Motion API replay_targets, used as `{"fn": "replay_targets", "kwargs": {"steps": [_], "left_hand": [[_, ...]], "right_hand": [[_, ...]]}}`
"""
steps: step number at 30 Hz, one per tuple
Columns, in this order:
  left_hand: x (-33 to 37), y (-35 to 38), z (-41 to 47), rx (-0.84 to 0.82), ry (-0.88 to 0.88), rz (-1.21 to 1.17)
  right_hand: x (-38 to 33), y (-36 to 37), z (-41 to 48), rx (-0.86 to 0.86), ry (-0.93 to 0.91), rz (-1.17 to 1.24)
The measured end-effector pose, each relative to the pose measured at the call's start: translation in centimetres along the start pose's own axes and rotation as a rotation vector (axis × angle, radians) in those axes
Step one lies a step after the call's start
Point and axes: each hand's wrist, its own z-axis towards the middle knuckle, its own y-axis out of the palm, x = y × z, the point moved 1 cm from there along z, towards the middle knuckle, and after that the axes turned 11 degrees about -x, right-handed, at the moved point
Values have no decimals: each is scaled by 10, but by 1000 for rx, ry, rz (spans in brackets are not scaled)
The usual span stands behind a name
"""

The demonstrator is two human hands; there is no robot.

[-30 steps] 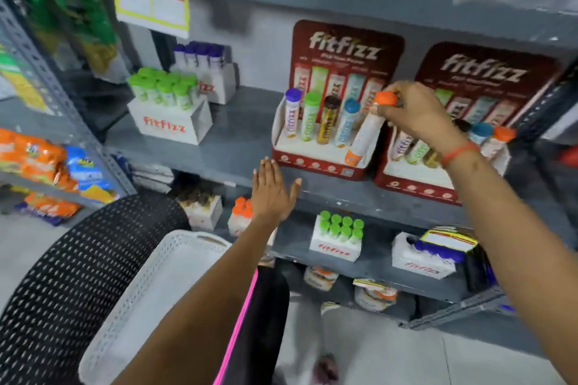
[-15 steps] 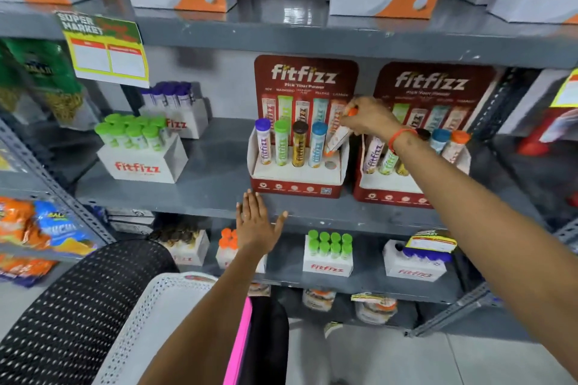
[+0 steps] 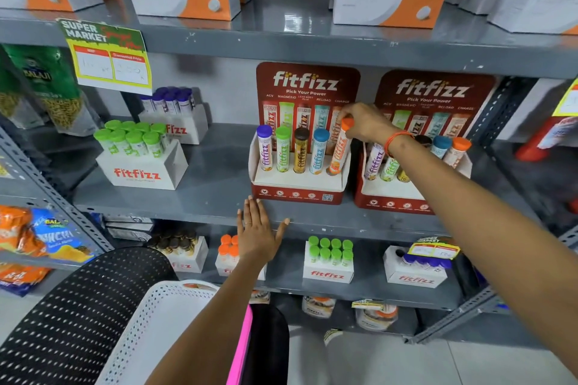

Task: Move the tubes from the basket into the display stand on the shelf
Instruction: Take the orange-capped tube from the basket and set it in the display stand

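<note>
A red fitfizz display stand sits on the middle shelf with purple, green, brown and blue capped tubes upright in it. My right hand pinches the cap of an orange tube, which stands slightly tilted in the stand's rightmost slot. My left hand is open with fingers spread, just in front of the shelf edge below the stand. The white perforated basket lies at the bottom, under my left forearm; its inside looks bare where visible.
A second red fitfizz stand with several tubes stands just right of the first. White fitfizz boxes of green-capped tubes and purple-capped tubes sit left on the same shelf. More boxes fill the lower shelf. A black mesh chair back is bottom left.
My right hand carried the orange tube from in front of the stand into its rightmost slot and stood it nearly upright. The camera view tilted upward. My left hand stayed near the shelf edge.
</note>
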Motion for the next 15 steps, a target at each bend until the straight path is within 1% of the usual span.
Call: {"fn": "replay_targets", "kwargs": {"steps": [5,15], "left_hand": [[2,-5,2,-5,16,-2],[-4,-1,6,19,-12,1]], "right_hand": [[1,-1,0,-2,-8,-54],[-12,-1,2,-36,-107,-82]]}}
